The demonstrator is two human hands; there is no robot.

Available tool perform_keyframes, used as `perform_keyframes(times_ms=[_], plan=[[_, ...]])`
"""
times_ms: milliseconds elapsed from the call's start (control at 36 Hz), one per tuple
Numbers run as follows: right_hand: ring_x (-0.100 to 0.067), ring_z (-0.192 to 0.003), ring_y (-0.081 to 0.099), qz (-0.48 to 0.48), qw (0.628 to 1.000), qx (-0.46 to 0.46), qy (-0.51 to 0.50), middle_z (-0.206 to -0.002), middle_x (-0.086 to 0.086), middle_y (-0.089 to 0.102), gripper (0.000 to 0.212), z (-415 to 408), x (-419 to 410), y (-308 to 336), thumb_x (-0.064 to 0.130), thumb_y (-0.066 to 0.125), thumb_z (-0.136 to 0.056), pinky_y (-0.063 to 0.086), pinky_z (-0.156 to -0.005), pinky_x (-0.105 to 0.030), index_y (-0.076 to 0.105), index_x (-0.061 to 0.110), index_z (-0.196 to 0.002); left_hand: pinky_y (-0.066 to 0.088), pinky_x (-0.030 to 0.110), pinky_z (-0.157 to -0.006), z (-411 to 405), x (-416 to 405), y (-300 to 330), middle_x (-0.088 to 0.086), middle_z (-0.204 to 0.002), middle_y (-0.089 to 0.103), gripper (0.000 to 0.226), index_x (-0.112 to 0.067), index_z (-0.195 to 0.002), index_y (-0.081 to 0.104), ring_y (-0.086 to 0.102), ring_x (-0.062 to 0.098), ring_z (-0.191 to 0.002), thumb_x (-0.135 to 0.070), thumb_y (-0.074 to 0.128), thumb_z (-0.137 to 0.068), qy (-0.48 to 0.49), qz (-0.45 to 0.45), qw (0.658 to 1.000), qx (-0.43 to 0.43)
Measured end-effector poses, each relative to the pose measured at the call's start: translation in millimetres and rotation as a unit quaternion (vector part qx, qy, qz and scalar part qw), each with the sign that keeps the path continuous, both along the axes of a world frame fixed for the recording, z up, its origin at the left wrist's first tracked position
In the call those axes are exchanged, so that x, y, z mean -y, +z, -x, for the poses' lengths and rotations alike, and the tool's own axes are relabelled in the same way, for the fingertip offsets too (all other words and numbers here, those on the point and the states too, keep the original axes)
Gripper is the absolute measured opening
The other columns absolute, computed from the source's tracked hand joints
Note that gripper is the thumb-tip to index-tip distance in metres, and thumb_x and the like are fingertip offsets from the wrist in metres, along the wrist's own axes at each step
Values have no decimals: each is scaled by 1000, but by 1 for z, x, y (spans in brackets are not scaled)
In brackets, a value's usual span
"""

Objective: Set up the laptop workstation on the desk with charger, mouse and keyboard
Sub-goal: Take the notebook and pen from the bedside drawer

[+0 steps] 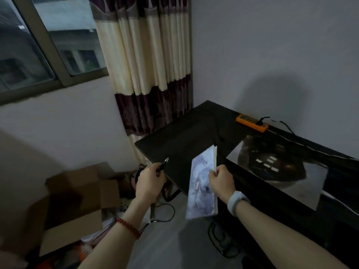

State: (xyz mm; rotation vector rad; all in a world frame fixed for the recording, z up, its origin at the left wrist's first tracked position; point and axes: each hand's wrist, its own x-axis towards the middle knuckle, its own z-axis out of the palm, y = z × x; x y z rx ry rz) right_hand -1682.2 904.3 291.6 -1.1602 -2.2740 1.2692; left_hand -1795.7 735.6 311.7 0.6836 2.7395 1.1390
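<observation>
Pinching a pale notebook by its top edge, the right hand holds it above the dark tabletop edge, while the left hand grips a pen, with an orange power strip lying at the tabletop's far side.

Desk: black, dull top.
Power strip: bright orange, at the desk's far edge, with a black plug in it.
Curtain: cream pleats banded in dark plum with a faint leaf pattern, hanging behind the desk's left corner.
Book: cover mottled pale blue and white, held over the desk's near edge.
Pen: black with a silver tip.
Cardboard box: plain brown, on the floor left of the desk.
Wristband: pale grey.
Bead bracelet: red.
</observation>
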Motion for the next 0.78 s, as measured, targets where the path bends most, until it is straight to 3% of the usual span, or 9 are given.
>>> perform_keyframes(times_ms=[111,222,306,361,500,611,694,778], plan=[[-11,-63,49,95,995,-24,-33,-74,0,51,9,77,-28,-26,18,48,-90,37,-53,-25,45,11,-87,50,37,-87,68,-25,-18,7,-110,65,31,-13,-119,59,60,21,-98,-11,51,-89,16,13,1000,15],[-12,-65,49,165,984,-36,-64,-80,-5,53,8,160,-51,-64,15,47,-89,37,-52,-25,47,7,-91,51,37,-85,147,-51,-47,7,-109,65,29,-14,-117,59,60,21,-97,-12,51,-89,1,35,999,25],[-23,-81,58,240,965,-41,-97,-92,-12,58,15,214,-61,-90,17,47,-88,52,-72,-38,49,7,-99,52,36,-84,204,-68,-66,6,-109,64,29,-15,-116,59,60,19,-95,-12,50,-89,-12,47,998,43],[-29,-92,60,306,942,-46,-131,-100,-14,60,20,251,-68,-107,17,49,-87,51,-88,-47,49,8,-104,50,34,-87,244,-78,-79,6,-113,64,31,-14,-119,59,60,20,-100,-13,50,-89,-24,53,997,59],[-28,-97,62,418,885,-49,-199,-104,-11,62,29,326,-82,-136,16,54,-85,50,-92,-47,50,10,-114,47,30,-93,323,-96,-105,7,-122,61,35,-11,-125,54,57,19,-109,-14,51,-91,-44,65,988,135],[-33,-97,63,402,888,-7,-223,-109,-19,63,31,353,-95,-151,13,54,-86,51,-90,-50,53,3,-115,44,23,-85,359,-116,-121,9,-114,65,33,-7,-119,57,61,20,-102,-18,57,-89,-37,66,980,186],[-34,-83,67,354,908,83,-210,-96,-22,67,22,360,-102,-157,16,56,-84,56,-81,-48,62,-2,-97,40,22,-73,374,-132,-134,7,-99,69,24,-9,-106,62,62,18,-89,-21,62,-85,-36,75,975,206],[-29,-69,68,287,930,167,-155,-78,-16,69,22,358,-107,-156,24,57,-83,59,-72,-43,64,4,-79,40,20,-63,379,-148,-146,-3,-84,67,15,-15,-93,64,61,12,-76,-25,66,-82,-62,83,966,236]])
